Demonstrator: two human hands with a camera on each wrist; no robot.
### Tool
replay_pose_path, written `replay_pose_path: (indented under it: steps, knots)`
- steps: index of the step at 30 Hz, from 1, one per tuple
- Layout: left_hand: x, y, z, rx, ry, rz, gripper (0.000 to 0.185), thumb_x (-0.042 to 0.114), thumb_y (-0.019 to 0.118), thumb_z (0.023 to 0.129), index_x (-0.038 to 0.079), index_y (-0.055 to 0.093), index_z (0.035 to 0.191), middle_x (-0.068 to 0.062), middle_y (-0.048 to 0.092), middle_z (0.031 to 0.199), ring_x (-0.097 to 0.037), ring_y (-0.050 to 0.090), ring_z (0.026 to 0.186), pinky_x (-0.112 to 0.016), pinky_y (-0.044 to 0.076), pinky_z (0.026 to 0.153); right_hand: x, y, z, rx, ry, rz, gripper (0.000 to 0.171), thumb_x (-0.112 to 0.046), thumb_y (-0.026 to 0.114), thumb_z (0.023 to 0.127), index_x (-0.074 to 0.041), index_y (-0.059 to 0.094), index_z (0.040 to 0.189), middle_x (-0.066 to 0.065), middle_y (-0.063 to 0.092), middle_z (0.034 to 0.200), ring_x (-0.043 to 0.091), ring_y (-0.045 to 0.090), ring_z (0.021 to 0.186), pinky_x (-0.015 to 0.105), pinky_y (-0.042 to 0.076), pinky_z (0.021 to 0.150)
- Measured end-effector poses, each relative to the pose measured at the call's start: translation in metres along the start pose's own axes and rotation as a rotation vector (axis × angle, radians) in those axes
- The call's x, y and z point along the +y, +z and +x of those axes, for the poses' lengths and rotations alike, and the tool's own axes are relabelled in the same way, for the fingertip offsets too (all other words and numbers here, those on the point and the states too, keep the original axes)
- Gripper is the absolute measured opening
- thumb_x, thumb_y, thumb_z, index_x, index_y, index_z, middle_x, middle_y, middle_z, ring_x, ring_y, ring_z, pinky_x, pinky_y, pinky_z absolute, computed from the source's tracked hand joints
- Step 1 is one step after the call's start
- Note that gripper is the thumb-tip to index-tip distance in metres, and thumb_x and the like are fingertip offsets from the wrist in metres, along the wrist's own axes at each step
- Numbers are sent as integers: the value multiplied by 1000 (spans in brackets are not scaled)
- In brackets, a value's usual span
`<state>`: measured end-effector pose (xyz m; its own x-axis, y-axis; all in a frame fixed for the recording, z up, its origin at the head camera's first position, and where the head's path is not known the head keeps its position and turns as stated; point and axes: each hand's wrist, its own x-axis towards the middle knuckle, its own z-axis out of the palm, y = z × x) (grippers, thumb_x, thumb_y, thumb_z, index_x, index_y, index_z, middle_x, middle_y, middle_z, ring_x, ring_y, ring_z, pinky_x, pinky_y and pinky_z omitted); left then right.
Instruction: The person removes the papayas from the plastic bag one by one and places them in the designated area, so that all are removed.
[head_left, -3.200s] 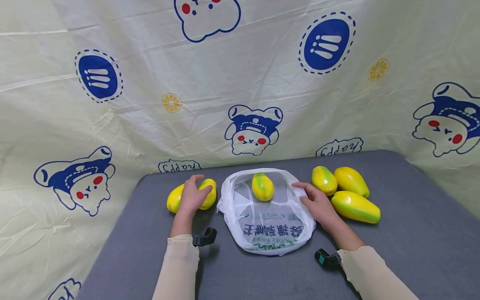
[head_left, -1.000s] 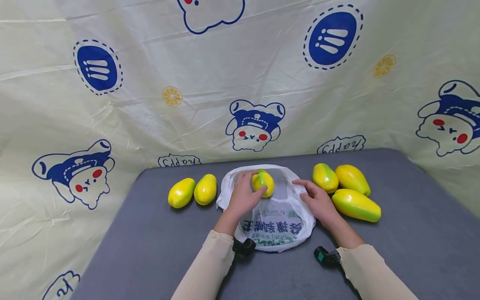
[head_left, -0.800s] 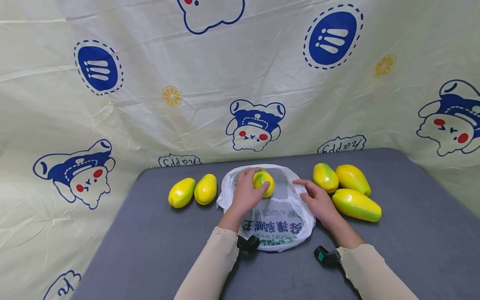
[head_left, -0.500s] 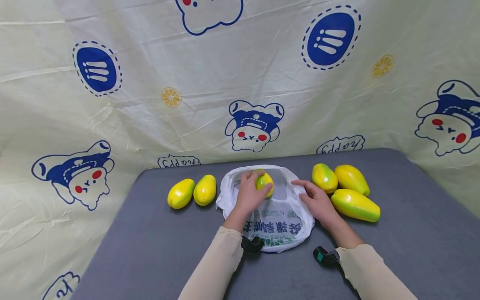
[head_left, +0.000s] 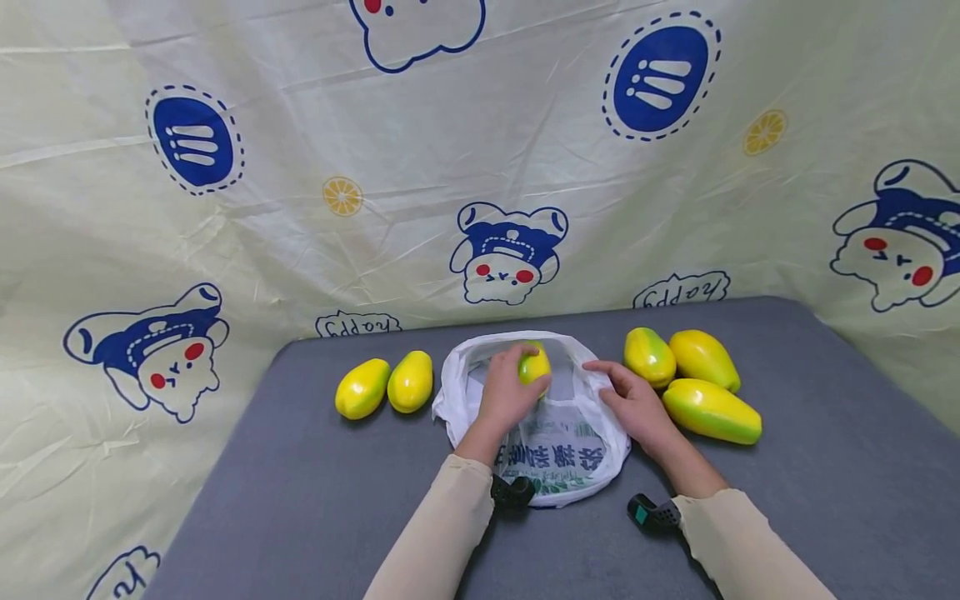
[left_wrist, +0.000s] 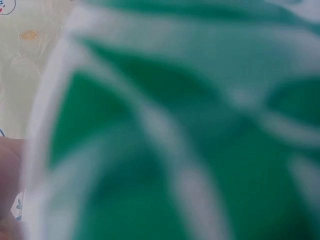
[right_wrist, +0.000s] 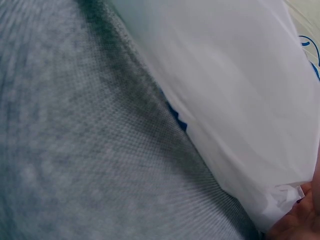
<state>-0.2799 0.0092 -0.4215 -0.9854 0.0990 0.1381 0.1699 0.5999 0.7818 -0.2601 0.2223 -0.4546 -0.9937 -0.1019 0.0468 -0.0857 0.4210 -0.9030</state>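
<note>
A white plastic bag [head_left: 467, 450] with dark and green print lies with its mouth wide open in the middle of the table. Inside it is a yellow-green papaya [head_left: 535, 367], partly covered by my left hand [head_left: 504, 390], whose fingers and thumb grip it from the left. My right hand [head_left: 637, 408] holds the bag's right rim. In the right wrist view, the white plastic [right_wrist: 235, 100] reaches down to the right-hand fingers [right_wrist: 300, 215]. Blurred green-printed plastic [left_wrist: 165, 150] fills most of the left wrist view and hides the papaya there.
Two papayas, one on the far left [head_left: 362, 389] and one beside it [head_left: 410, 382], lie left of the bag. Right of it sit three more: one upright-looking [head_left: 649, 358], one behind [head_left: 703, 360], one in front [head_left: 711, 411]. A printed curtain [head_left: 405, 142] hangs behind the grey table [head_left: 300, 500].
My left hand has come from above the left papayas into the bag and closed on the papaya there, shifting it slightly right. My right hand has stayed at the bag's rim.
</note>
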Motion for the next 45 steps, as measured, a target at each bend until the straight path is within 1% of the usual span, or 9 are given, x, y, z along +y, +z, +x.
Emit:
replay_pose_path:
  steps: [6,12,17,21,25,29,34,38,45]
  knots:
    - [1,-2,-1,12,9,15,43,25,72,90,20,60,131,-15,53,138,-28,55,115,-44,51,97,-3,0,1,-7,2,3,41,-8,44,103,-17,52,143,14,44,155,31,52,123,52,45,109]
    - [1,-3,0,20,20,-10,42,23,72,88,19,62,129,-14,52,139,-28,54,115,-43,51,95,-3,-1,3,-10,-7,0,42,-8,43,103,-17,51,143,13,44,155,31,52,123,51,46,108]
    - [0,-5,-5,8,10,-45,42,20,72,86,17,62,127,-14,50,141,-28,54,114,-42,53,93,-2,1,2,-9,-11,-10,42,-7,43,103,-17,52,143,14,45,154,31,53,121,47,48,105]
    - [2,-10,-9,4,30,-40,43,20,72,85,18,62,127,-13,52,140,-27,54,114,-42,53,91,-1,2,2,-2,-13,-10,41,-8,44,103,-17,52,142,13,45,154,30,53,122,45,48,105]
    - [4,-20,-14,-1,44,-63,42,20,71,85,19,62,126,-10,54,139,-25,55,113,-40,53,91,-2,1,2,-4,-5,-5,41,-9,44,103,-18,52,143,13,44,155,31,53,122,48,48,106]
    - [5,-33,-24,-21,41,-135,41,20,70,86,20,61,126,-8,53,139,-24,54,113,-38,53,91,-3,0,1,-3,-9,-15,41,-9,44,103,-17,51,143,14,44,154,31,53,120,48,48,106]
    - [3,-48,-36,-37,27,-239,41,20,69,86,20,61,126,-5,54,140,-25,55,110,-39,53,88,-4,-2,0,-5,-20,-20,41,-7,43,103,-16,52,142,15,46,152,30,53,118,33,50,97]
    - [1,-58,-45,-39,18,-278,40,20,68,86,23,61,126,-2,54,140,-26,55,110,-41,54,90,-3,-3,-1,-10,-17,-22,41,-7,43,103,-16,52,142,15,45,153,30,53,118,23,49,92]
    - [-10,-76,-60,-21,-3,-323,42,18,62,88,28,57,128,-1,52,140,-28,53,112,-42,51,92,-2,-2,-1,-10,-10,-25,41,-9,43,104,-18,52,142,14,46,153,30,53,119,30,49,97]
